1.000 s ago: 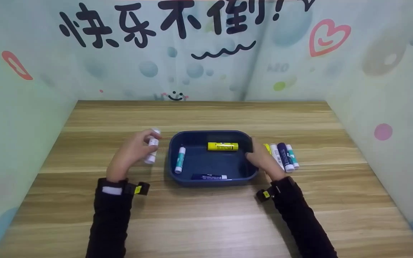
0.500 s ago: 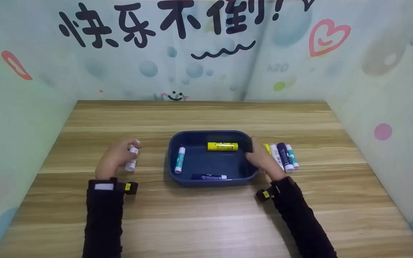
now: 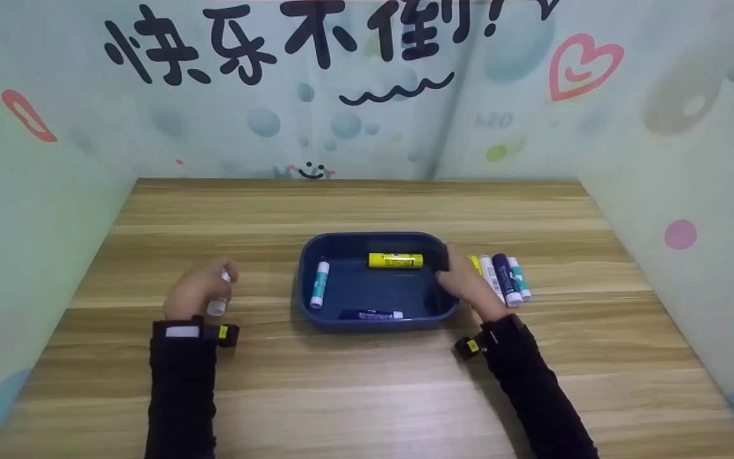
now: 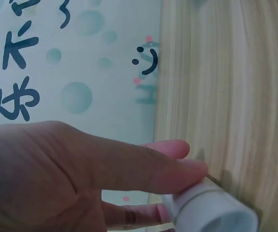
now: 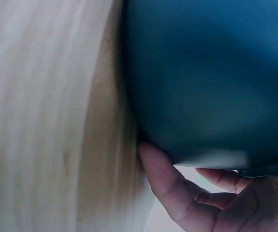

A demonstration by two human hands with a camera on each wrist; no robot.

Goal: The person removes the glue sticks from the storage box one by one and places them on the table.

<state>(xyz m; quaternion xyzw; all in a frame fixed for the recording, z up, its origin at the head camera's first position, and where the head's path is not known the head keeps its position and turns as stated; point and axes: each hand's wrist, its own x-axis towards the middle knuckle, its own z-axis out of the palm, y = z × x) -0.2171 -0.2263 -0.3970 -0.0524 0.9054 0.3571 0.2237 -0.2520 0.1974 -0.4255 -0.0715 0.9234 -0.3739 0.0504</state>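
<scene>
My left hand (image 3: 196,292) grips a white glue stick (image 3: 217,306) at the left of the table, its fingers partly hiding it. The left wrist view shows the round white end of this glue stick (image 4: 216,212) below my thumb. My right hand (image 3: 469,287) holds the right end of a dark blue plastic bin (image 3: 376,324). From the right wrist, the bin's outer wall (image 5: 201,87) fills much of the view, fingers against it. Inside the bin lie a yellow glue stick (image 3: 395,261), a white-and-teal one (image 3: 320,285) and a dark purple one (image 3: 370,314), spaced apart.
Just right of the bin, a row of glue sticks lies on the wooden table (image 3: 367,395): a yellow one (image 3: 474,264) partly covered by my right hand, a white one (image 3: 492,278), a purple one (image 3: 506,279) and a teal one (image 3: 519,278). Printed walls enclose the table.
My left hand has moved left, away from the bin, and a little nearer to me, carrying the white glue stick. The right hand and the bin have stayed in place.
</scene>
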